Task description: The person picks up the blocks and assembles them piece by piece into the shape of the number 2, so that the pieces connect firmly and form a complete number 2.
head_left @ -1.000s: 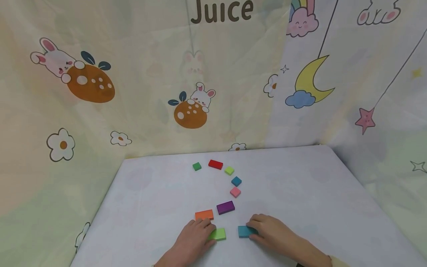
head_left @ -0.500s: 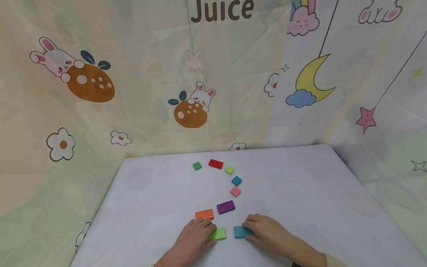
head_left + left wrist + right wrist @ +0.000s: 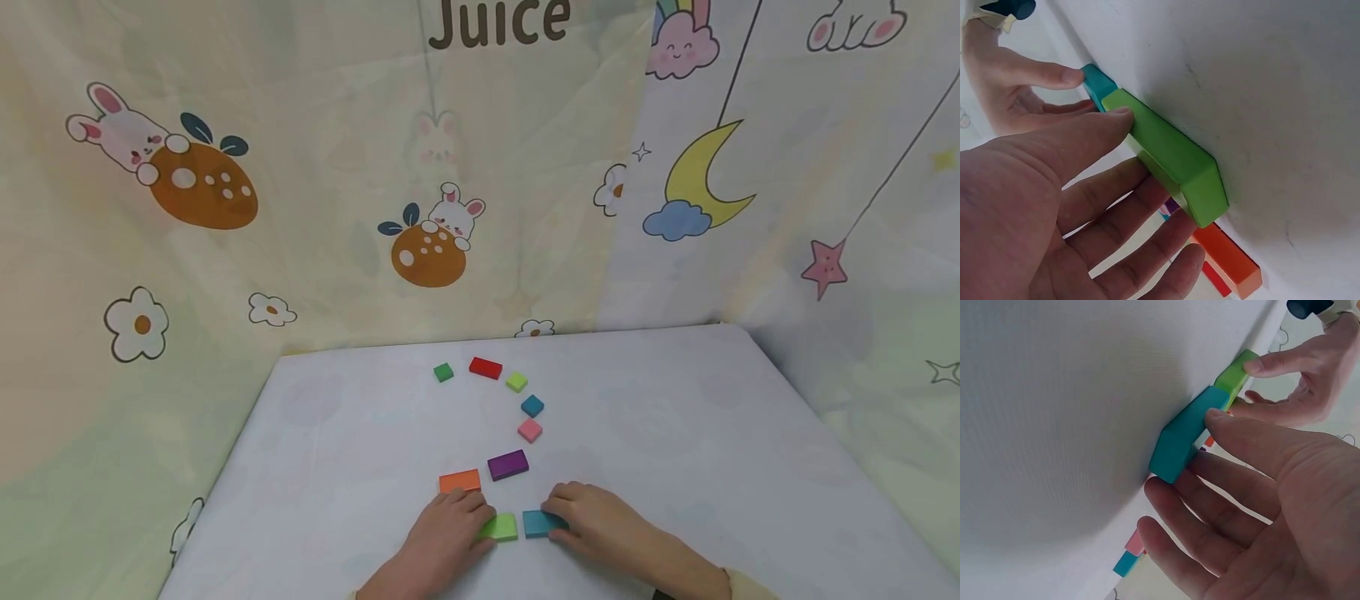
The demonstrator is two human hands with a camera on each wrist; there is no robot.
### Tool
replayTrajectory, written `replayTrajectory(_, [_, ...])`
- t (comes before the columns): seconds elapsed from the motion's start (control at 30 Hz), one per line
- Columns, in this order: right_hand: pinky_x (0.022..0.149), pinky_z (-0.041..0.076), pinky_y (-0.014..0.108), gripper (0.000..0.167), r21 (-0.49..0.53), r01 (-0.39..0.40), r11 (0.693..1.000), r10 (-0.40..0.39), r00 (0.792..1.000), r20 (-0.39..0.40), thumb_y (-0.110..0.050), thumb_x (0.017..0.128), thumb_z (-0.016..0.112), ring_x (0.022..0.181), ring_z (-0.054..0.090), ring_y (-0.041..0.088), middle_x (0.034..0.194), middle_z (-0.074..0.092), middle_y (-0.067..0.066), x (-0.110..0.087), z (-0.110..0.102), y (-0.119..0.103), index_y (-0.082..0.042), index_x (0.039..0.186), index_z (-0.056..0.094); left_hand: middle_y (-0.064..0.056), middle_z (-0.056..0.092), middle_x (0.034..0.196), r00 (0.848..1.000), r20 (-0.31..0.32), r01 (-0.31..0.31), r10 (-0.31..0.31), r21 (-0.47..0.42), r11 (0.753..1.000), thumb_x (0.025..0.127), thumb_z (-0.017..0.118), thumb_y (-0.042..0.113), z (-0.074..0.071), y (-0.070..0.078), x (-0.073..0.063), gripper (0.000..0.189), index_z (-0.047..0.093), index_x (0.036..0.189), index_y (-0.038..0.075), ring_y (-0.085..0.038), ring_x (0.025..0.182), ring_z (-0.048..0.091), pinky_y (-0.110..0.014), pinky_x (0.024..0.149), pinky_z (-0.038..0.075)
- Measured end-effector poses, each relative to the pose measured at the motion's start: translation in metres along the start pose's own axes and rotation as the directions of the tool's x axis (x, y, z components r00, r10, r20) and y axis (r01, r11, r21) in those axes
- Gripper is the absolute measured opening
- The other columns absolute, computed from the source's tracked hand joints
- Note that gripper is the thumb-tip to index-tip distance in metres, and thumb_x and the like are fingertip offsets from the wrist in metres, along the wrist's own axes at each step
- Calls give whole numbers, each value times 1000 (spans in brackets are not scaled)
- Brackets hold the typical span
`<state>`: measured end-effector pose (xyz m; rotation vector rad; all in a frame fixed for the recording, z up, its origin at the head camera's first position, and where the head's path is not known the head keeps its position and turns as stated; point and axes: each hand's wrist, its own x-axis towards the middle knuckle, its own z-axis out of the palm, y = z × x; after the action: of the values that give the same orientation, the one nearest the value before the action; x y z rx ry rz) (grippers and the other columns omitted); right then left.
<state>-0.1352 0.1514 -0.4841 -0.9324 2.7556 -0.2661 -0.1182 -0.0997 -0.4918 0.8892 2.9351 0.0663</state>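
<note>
My left hand (image 3: 448, 537) pinches a light green rectangular block (image 3: 1169, 147) between thumb and fingers, low on the white table. Facing it, my right hand (image 3: 600, 523) grips a teal rectangular block (image 3: 1188, 428) the same way, thumb on the near side. The two blocks lie flat, end to end in a row, with a narrow gap between them in the head view. Each block's outer end is partly hidden by the fingers. Just beyond my left fingers lies an orange block (image 3: 460, 481), and a purple block (image 3: 508, 465) sits to its right.
Farther back, a curved line of smaller blocks runs over the table (image 3: 637, 417): a pink one (image 3: 529, 430), a blue one (image 3: 532, 406), a lime one (image 3: 517, 382), a red bar (image 3: 486, 367) and a green one (image 3: 443, 372). A printed cloth (image 3: 322, 208) hangs behind.
My right hand has slid the teal block left, and my left hand has shifted the light green block slightly right. The gap between them has narrowed. The other blocks stay put.
</note>
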Motion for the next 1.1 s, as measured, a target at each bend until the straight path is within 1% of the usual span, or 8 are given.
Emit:
replayTrajectory(0.23, [87, 57, 32, 34, 2, 13, 1000, -13, 1000, -9, -35, 87, 77, 94, 65, 10, 106, 70, -5, 0, 0, -1, -16, 115, 72, 13, 65, 101, 1000, -3, -8, 8, -2, 1000, 88, 75, 44, -1, 2, 1, 31, 72, 113, 25, -8, 89, 50, -29, 90, 49])
replayTrajectory(0.5, [88, 57, 32, 35, 19, 0, 1000, 0, 1000, 5, -35, 87, 78, 94, 63, 9, 105, 69, -6, -1, 0, -2, -16, 116, 72, 14, 64, 98, 999, -31, -21, 21, -8, 1000, 87, 76, 43, 1, 5, 2, 28, 73, 109, 26, -8, 89, 51, -31, 91, 50])
replayTrajectory(0.9, [87, 57, 31, 34, 16, 17, 1000, -17, 1000, -11, -35, 87, 77, 94, 63, 9, 105, 69, -7, -2, 2, -5, -16, 115, 72, 13, 65, 99, 1000, -6, -17, 17, 3, 1000, 88, 75, 45, -1, 7, 3, 29, 72, 110, 26, -8, 90, 53, -31, 94, 50])
replayTrajectory(1.1, [86, 56, 30, 33, 14, 28, 999, -28, 999, -45, -34, 88, 77, 92, 62, 7, 103, 68, -7, -3, 3, -6, -15, 114, 72, 14, 67, 101, 1000, 15, -24, 24, -12, 1000, 88, 74, 45, 0, 6, 4, 30, 72, 112, 27, -8, 92, 54, -30, 94, 50])
